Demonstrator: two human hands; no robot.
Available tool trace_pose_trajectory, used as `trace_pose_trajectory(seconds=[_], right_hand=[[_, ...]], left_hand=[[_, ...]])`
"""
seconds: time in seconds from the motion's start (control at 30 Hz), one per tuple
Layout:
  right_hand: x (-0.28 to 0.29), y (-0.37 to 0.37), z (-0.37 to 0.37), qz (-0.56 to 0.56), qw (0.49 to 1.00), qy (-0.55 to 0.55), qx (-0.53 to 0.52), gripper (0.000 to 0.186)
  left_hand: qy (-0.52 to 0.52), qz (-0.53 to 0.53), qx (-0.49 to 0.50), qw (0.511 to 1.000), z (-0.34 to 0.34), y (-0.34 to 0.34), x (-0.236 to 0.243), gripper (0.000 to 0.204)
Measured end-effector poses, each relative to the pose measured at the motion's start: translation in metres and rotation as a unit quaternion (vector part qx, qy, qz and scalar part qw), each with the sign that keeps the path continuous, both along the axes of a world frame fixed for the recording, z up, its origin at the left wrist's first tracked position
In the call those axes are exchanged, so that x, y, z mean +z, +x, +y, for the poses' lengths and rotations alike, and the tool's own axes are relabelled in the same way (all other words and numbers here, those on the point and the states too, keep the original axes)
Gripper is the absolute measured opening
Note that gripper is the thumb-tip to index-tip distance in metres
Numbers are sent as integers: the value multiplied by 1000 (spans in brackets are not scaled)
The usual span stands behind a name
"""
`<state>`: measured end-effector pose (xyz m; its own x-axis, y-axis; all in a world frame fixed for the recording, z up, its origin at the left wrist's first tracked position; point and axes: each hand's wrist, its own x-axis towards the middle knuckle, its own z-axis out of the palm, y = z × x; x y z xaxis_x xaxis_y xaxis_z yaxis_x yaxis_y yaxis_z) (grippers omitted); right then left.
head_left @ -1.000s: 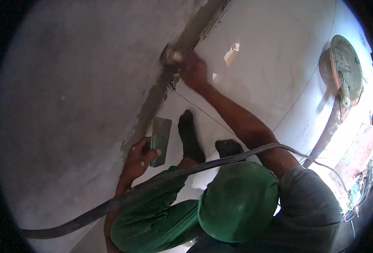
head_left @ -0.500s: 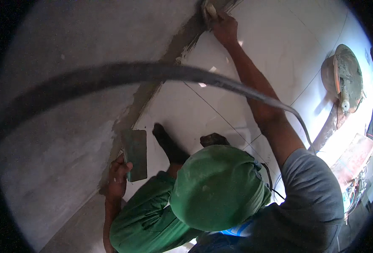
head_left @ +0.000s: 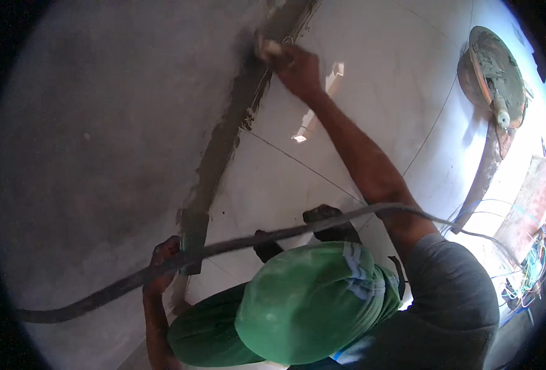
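My right hand (head_left: 297,69) is closed round the pale handle of a tool (head_left: 265,48) at the top of the view. Motion blurs its working end, so its exact kind is unclear. It is at the edge of a dark strip of wet mortar (head_left: 223,139) between the grey surface and the white tiles. At lower left, my left hand (head_left: 164,262) grips a flat, rectangular, dark green float (head_left: 194,234) by its side. The float lies over the lower end of the strip. A dark cable passes in front of it, hiding part of the hand and float.
White tiles (head_left: 372,92) spread right of the strip, the rough grey surface (head_left: 100,154) left. A mortar bowl (head_left: 470,77) stands far right, a pale-handled tool (head_left: 501,114) in it. Tangled wires (head_left: 532,265) lie lower right. The dark cable (head_left: 273,237) crosses above my green-clothed legs (head_left: 297,308).
My right hand has come back along the strip, down and left, with its tool. My left hand still holds the float, now turned more edge-on. The dark cable has swung lower across the view.
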<state>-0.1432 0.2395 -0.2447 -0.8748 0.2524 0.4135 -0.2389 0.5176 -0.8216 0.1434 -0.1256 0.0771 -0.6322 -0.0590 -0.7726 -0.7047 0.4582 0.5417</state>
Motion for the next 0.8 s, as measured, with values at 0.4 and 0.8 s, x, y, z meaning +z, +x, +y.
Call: trace_pose_trajectory(seconds=[0.4, 0.8], right_hand=[[-21, 33, -34, 3, 999, -39, 22, 25], [41, -92, 81, -199, 967, -159, 19, 39]], left_hand=[[-148, -108, -214, 959, 24, -36, -19, 42], [-118, -146, -219, 957, -28, -23, -62, 56]])
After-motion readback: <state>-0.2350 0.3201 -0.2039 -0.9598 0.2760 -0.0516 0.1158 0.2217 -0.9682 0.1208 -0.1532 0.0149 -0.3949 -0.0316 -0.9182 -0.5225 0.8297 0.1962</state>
